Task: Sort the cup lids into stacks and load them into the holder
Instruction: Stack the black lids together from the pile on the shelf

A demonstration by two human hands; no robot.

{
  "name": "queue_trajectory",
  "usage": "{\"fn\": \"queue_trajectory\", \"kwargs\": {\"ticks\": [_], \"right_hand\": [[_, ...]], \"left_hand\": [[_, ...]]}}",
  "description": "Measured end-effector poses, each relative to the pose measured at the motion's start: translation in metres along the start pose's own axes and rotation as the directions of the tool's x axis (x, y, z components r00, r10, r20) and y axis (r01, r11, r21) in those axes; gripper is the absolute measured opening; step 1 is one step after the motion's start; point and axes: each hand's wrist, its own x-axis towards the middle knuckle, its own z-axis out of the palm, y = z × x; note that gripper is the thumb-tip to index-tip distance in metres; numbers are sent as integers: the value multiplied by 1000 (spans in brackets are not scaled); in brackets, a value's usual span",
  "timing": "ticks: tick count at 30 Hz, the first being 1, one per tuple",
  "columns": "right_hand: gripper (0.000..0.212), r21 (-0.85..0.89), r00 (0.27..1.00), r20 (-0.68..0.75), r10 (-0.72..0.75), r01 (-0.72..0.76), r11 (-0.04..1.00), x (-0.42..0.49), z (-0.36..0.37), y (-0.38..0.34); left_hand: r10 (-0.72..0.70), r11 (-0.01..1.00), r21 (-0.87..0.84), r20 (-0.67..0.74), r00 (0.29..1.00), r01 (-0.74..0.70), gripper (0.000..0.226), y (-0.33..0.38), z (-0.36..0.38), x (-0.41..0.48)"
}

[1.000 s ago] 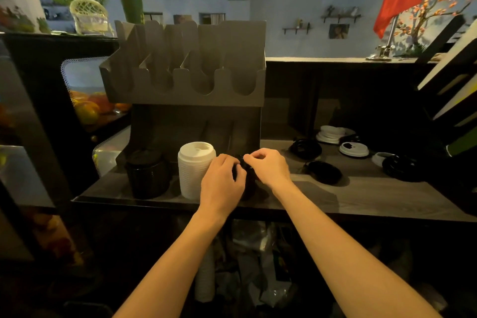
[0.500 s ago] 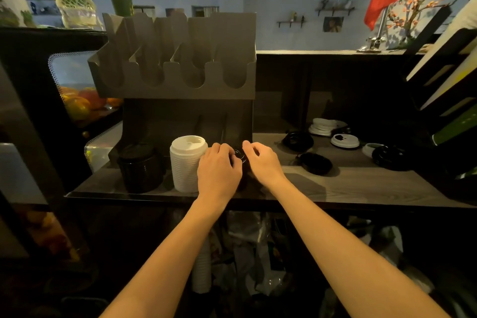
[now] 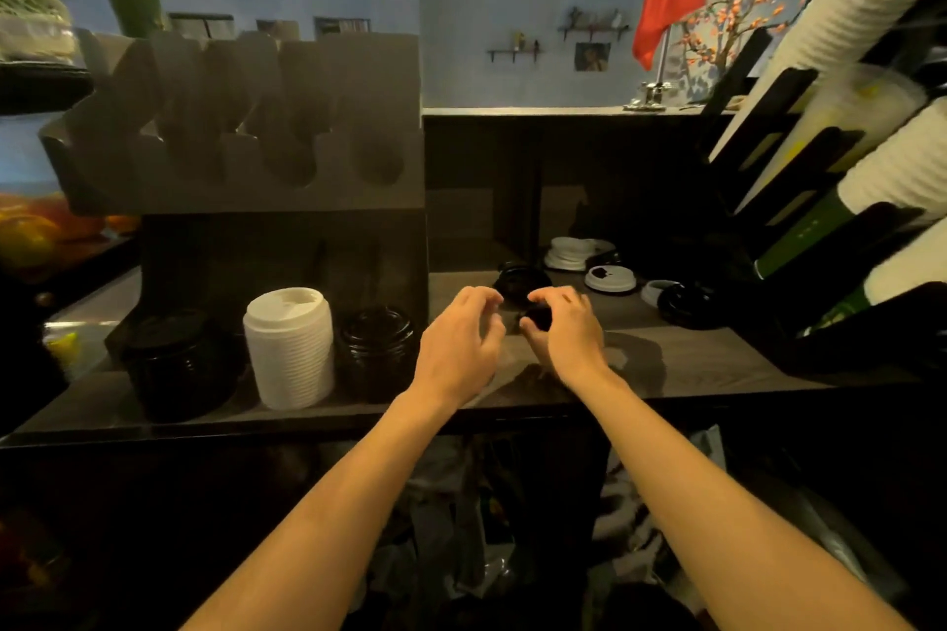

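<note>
The right hand [image 3: 569, 333] curls its thumb and fingers round a small black lid [image 3: 538, 316]. The lid shows as a dark shape at the hand's 10 o'clock, low over the wooden counter [image 3: 692, 359]. Whether it touches the wood cannot be told. The left hand [image 3: 458, 341] hovers at the lid's 9 o'clock with its fingers loosely bent, grasping nothing. Its fingertips are near the lid but apart from it.

At 12 o'clock from the hands, a second black lid [image 3: 520, 278] lies on the counter. Toward 1 o'clock, a low pile of white lids [image 3: 568, 254] sits at the back. A single white lid [image 3: 610, 278] lies at the pile's 4 o'clock. At 2 o'clock from the right hand stands a short stack of black lids [image 3: 686, 306], with another white lid [image 3: 652, 290] just beside it at its 10 o'clock.

At 9 o'clock from the left hand, three stacks stand in a row under the holder [image 3: 246, 128]. Nearest the hand is a black stack [image 3: 376, 348], then a taller white stack [image 3: 289, 346], then a far black stack [image 3: 179, 364]. The holder's scooped upper slots rise at 10 o'clock from the hands.

A slanted rack of paper cups [image 3: 871, 159] fills the 2 o'clock side.
</note>
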Motion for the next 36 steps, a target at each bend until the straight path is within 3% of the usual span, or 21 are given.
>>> {"fn": "queue_trajectory", "kwargs": {"ticks": [2,4,8,11,13,16,18,20,23,25,28,31,34,36], "right_hand": [[55,-98,993,120,17,-5,995,2,-1,19],[64,-82,970,233,66,-48,995,5,1,30],[45,-5,973,213,93,-95,996,17,9,34],[34,267,978,159,134,-173,948,25,12,36],[38,491,974,157,162,-220,843,32,13,40],[26,613,979,157,133,-202,764,37,14,48],[34,643,970,192,148,-239,728,38,16,48],[44,611,972,151,183,-237,756,44,21,47],[36,490,972,-57,228,-172,854,66,31,46],[51,375,969,-128,210,-149,915,84,37,43],[81,178,988,96,120,-136,975,108,47,36],[79,-75,948,317,14,10,997,115,56,38],[52,-129,969,243,-42,75,989,116,55,45],[42,-48,981,192,19,-10,999,115,51,44]], "left_hand": [[-105,994,-23,92,990,107,32,-2,20,10],[-215,976,6,198,956,219,42,-7,39,20],[-351,935,56,294,889,351,52,-15,62,41],[-434,867,-134,269,860,480,57,-20,72,58],[-458,774,-349,265,848,527,56,-24,78,66],[-468,668,-519,264,844,533,44,-30,85,72],[-505,602,-593,236,830,535,35,-34,87,75],[-540,582,-635,165,826,508,27,-39,87,77],[-604,576,-665,46,796,475,21,-39,84,76],[-652,577,-666,-26,758,474,20,-39,81,75],[-737,521,-687,-64,673,506,15,-40,78,75],[-808,437,-720,-51,588,538,20,-41,76,77],[-806,451,-696,-49,590,559,29,-40,77,77],[-806,454,-691,-49,590,562,33,-40,77,77]]}}
